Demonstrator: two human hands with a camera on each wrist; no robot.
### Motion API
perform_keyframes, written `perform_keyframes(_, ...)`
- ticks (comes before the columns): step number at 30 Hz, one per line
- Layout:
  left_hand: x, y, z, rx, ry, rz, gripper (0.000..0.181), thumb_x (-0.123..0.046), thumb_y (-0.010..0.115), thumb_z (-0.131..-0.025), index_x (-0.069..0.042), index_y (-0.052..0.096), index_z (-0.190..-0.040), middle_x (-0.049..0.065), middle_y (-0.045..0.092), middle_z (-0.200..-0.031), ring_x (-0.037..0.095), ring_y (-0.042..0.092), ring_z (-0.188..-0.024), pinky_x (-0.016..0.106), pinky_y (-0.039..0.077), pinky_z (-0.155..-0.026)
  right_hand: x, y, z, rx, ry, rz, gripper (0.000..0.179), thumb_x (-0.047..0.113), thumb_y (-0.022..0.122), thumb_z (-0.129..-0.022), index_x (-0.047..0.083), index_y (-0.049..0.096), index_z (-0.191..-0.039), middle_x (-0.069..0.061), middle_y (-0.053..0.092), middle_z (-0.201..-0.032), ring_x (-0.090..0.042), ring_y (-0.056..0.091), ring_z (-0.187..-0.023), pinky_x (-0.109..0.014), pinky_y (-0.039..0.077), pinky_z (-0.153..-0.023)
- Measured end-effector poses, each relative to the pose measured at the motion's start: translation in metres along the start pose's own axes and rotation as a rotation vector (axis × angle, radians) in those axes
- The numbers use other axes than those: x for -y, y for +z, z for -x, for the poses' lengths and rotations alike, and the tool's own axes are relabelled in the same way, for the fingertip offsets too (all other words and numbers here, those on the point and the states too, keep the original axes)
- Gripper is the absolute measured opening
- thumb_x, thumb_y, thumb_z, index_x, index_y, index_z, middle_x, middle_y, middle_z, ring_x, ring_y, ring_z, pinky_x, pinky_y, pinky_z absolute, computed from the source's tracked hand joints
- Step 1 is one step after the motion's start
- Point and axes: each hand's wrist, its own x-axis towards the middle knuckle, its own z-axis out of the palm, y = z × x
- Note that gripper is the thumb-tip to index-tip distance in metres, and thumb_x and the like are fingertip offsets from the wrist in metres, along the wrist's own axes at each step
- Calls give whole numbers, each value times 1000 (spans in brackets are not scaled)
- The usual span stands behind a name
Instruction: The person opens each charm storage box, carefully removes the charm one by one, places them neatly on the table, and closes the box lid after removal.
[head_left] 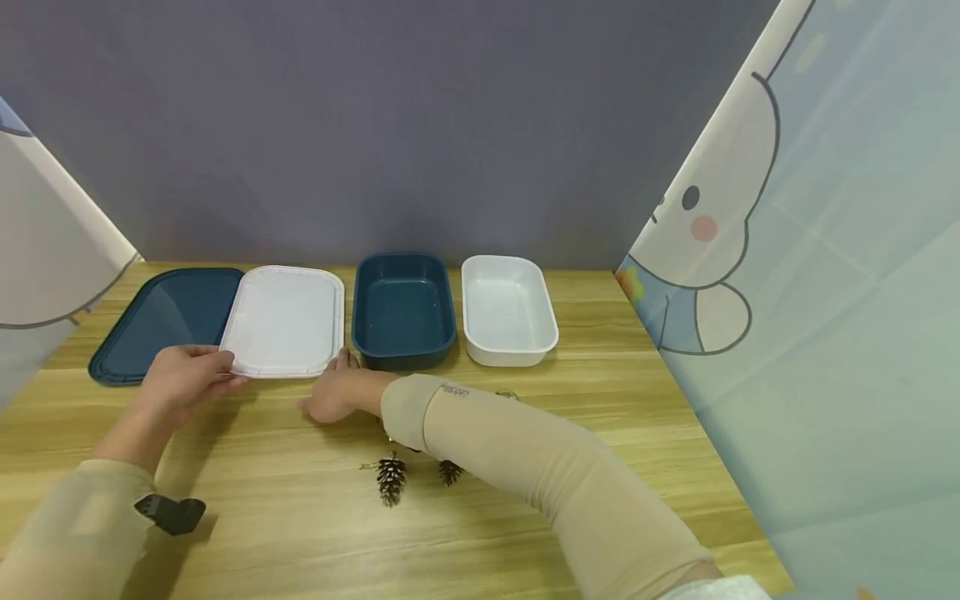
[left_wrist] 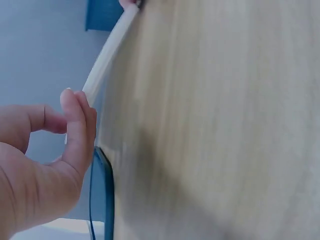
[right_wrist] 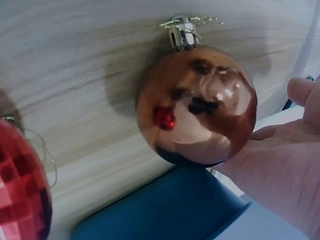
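A white lid (head_left: 285, 321) lies in the head view between a dark blue lid (head_left: 168, 321) and a dark blue bin. My left hand (head_left: 187, 379) pinches the white lid's near left corner between thumb and fingers. In the left wrist view the white lid (left_wrist: 107, 57) shows edge-on, running away from my left hand (left_wrist: 55, 160). At the near right corner, my right hand (head_left: 337, 390) touches the edge with its fingers, the thumb standing apart. The right wrist view shows a shiny copper ball ornament (right_wrist: 200, 107) in front of part of my right hand (right_wrist: 280, 160).
The dark blue bin (head_left: 403, 308) and a white bin (head_left: 510, 308) stand along the back wall. Pine cones (head_left: 391, 479) lie on the wooden table, near and partly under my right forearm. A red faceted ornament (right_wrist: 22, 185) is at the right wrist view's left edge.
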Motion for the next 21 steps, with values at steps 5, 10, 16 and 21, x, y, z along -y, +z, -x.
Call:
perform_keyframes(5, -14, 1, 9, -30, 38, 28, 75, -22, 43, -113, 25, 6, -158, 11, 60, -111, -4, 73, -79, 23, 65, -82, 3, 6, 0, -67, 28, -18, 83, 68, 26, -109, 21, -2, -171, 2, -11, -180, -11, -9, -168, -24, 8, -135)
perform_keyframes(10, -27, 0, 17, -62, 93, 48, 73, -19, 43, -112, 23, 7, -160, 11, 60, -111, -3, 75, -80, 22, 64, -82, 5, 7, 5, -115, 14, 23, 87, 68, 32, -108, 18, -1, -172, -1, -7, -181, -13, -4, -168, -24, 11, -135)
perform_keyframes(16, -38, -5, 26, -98, 128, 61, 73, -19, 44, -112, 19, 7, -162, 7, 62, -108, -1, 76, -79, 23, 64, -80, 5, 7, 15, -171, -43, 2, 89, 65, 40, -108, 13, 4, -171, -7, -7, -181, -18, -7, -169, -25, 8, -135)
perform_keyframes(21, -43, -13, 33, -94, 150, 250, 76, -13, 50, -110, 17, 4, -163, -13, 68, -86, 2, 76, -76, 23, 65, -75, 5, 7, 19, -278, -114, -70, 86, 60, 47, -108, 8, 17, -169, -11, -3, -181, -22, -8, -169, -25, 9, -135)
